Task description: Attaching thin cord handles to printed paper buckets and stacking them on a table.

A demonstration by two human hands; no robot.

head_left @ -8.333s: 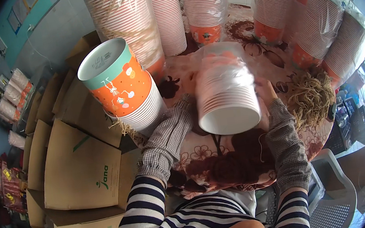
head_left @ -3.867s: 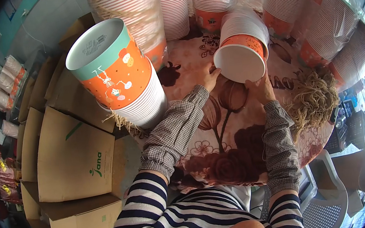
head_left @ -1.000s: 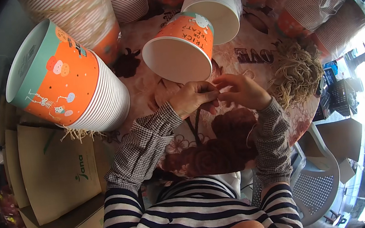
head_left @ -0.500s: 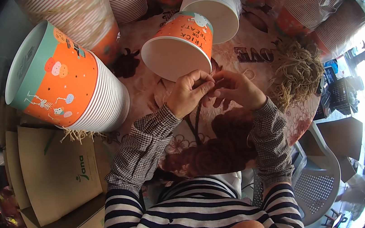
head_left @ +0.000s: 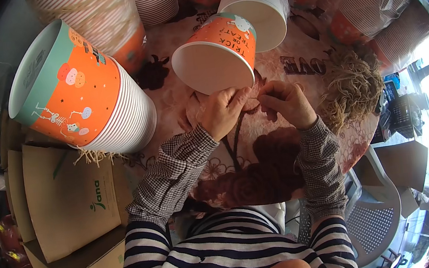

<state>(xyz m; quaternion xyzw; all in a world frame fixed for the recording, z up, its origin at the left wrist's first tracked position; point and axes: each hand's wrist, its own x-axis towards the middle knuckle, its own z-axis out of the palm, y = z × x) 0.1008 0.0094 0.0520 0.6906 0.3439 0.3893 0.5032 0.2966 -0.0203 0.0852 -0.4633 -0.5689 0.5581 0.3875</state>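
An orange paper bucket (head_left: 240, 38) with a white rim and dark lettering lies tilted on the table, its mouth facing me. My left hand (head_left: 222, 112) is at the lower right of that rim, thumb and fingers pressed together; whatever they pinch is too small to make out. Just to its right, a small gap away, my right hand (head_left: 290, 104) has its thumb and forefinger drawn together in a pinch. A thin strand may be between the hands, but I cannot tell. Near my right hand lies a tangled bundle of tan twine (head_left: 354, 91).
A leaning stack of orange and green paper buckets (head_left: 78, 92) stands at left, above open cardboard boxes (head_left: 72, 199). A wrapped white stack (head_left: 265, 23) lies behind the bucket. More wrapped stacks (head_left: 368, 13) fill the back right. A grey plastic chair (head_left: 378, 226) stands lower right.
My hands were touching at the fingertips and are now apart, the right one drawn slightly away. The whole view has shifted a little; the bucket keeps its place on the table.
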